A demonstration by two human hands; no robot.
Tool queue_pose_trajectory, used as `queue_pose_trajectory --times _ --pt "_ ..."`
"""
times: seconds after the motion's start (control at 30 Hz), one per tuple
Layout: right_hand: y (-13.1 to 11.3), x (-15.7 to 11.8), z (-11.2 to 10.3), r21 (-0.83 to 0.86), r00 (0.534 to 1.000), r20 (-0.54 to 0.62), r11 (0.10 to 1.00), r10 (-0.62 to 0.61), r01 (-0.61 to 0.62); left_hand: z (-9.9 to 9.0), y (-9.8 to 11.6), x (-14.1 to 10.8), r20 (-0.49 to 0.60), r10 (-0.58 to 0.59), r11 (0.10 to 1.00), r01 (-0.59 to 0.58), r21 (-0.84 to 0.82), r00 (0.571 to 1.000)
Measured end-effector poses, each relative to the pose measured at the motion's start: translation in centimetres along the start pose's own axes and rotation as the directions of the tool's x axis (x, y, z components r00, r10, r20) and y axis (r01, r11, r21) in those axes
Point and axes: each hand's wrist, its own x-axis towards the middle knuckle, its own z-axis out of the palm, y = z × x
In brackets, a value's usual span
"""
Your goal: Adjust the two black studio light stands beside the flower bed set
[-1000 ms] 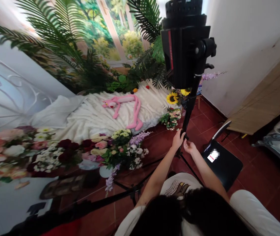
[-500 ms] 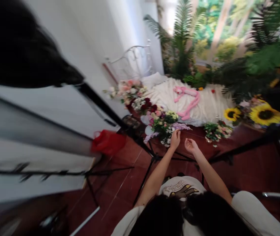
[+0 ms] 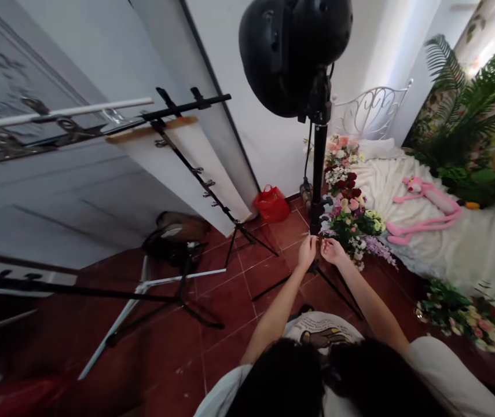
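Note:
My left hand [image 3: 307, 252] is raised in front of me, its fingers closed in a pinch. A thin pale bit shows at those fingertips, too small to name. Close beside it, my right hand [image 3: 333, 251] has its fingers curled in toward the thumb; whatever it may hold is hidden. Both hands appear in front of the black light stand [image 3: 319, 156], which carries a black lamp head [image 3: 268, 58]. I cannot tell whether they touch the pole. Artificial flowers [image 3: 347, 214] lie just beyond the right hand.
A bed with a cream cover [image 3: 373, 179] holds a pink plush toy [image 3: 436, 200]. On the tiled floor sits a red bag [image 3: 272, 204]. Backdrop stands with clips [image 3: 195, 170] and a white metal leg [image 3: 186, 277] spread across the left. Palm fronds [image 3: 486, 87] rise at right.
My view has swung left, so the lamp stand now stands centrally behind my hands and the bed has shifted right. The hands have come closer together.

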Motion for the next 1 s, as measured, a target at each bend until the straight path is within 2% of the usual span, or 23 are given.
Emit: queue_pose_trajectory --times 0.07,0.17,0.23,0.3,0.37,0.4,0.47,0.57,0.63,0.67,0.7,0.77,0.87,0.93,1.0 --pt "-1.3 0.7 0.6 -0.091 0.999 0.004 0.994 -0.053 0.053 -0.3 0.6 0.4 -0.112 0.004 1.0 -0.004 0.003 0.994" --pt "-5.1 1.9 1.9 -0.255 0.991 0.052 0.958 -0.121 0.13 -0.6 1.9 1.7 -0.265 0.024 0.999 -0.035 -0.038 0.964" --pt "-8.3 2.8 2.8 -0.503 0.986 0.125 0.85 -0.107 0.156 -0.6 2.7 2.7 -0.277 0.047 0.996 -0.067 -0.064 0.96" --pt "-11.2 3.4 3.7 -0.72 0.984 0.175 0.685 0.016 0.117 -0.5 3.2 3.7 -0.248 0.057 0.994 -0.078 -0.075 0.967" --pt "-13.3 3.9 4.4 -0.81 0.97 0.169 0.586 0.174 0.036 -0.2 3.4 4.4 -0.216 0.048 0.995 -0.066 -0.077 0.975" --pt "-14.1 4.1 4.7 -0.816 0.963 0.161 0.578 0.216 0.007 -0.1 3.4 4.6 -0.206 0.041 0.996 -0.057 -0.075 0.978" --pt "-15.0 4.5 5.0 -0.776 0.968 0.141 0.63 0.206 -0.021 0.2 3.2 4.8 -0.199 0.028 0.997 -0.042 -0.066 0.98" --pt "-15.4 4.8 5.2 -0.668 0.969 0.169 0.744 0.182 -0.023 0.3 2.9 4.9 -0.202 0.024 0.998 -0.035 -0.047 0.979" --pt "-15.1 4.8 5.1 -0.652 0.941 0.263 0.758 0.213 0.011 0.3 2.8 4.9 -0.205 0.021 0.999 -0.03 -0.04 0.978" --pt "-14.7 4.8 4.9 -0.663 0.928 0.315 0.746 0.197 0.067 0.3 2.8 4.9 -0.208 0.017 0.999 -0.026 -0.038 0.978" --pt "-14.2 4.7 4.7 -0.674 0.922 0.363 0.722 0.137 0.158 0.3 2.7 4.9 -0.21 0.013 0.999 -0.021 -0.036 0.978" --pt "-12.9 4.2 4.1 -0.674 0.889 0.453 0.628 -0.065 0.389 0.3 2.7 4.9 -0.208 0.008 0.999 -0.015 -0.034 0.978" --pt "-10.5 3.3 3.2 -0.605 0.743 0.548 0.433 -0.384 0.669 0.2 2.6 4.9 -0.201 0.016 0.999 -0.023 -0.031 0.98" --pt "-9.1 2.6 2.7 -0.58 0.668 0.553 0.344 -0.499 0.738 0.2 2.6 4.9 -0.205 0.025 0.999 -0.031 -0.029 0.979" --pt "-7.9 1.8 2.7 -0.572 0.643 0.538 0.325 -0.545 0.753 0.2 2.5 4.9 -0.202 0.032 0.999 -0.039 -0.033 0.979"
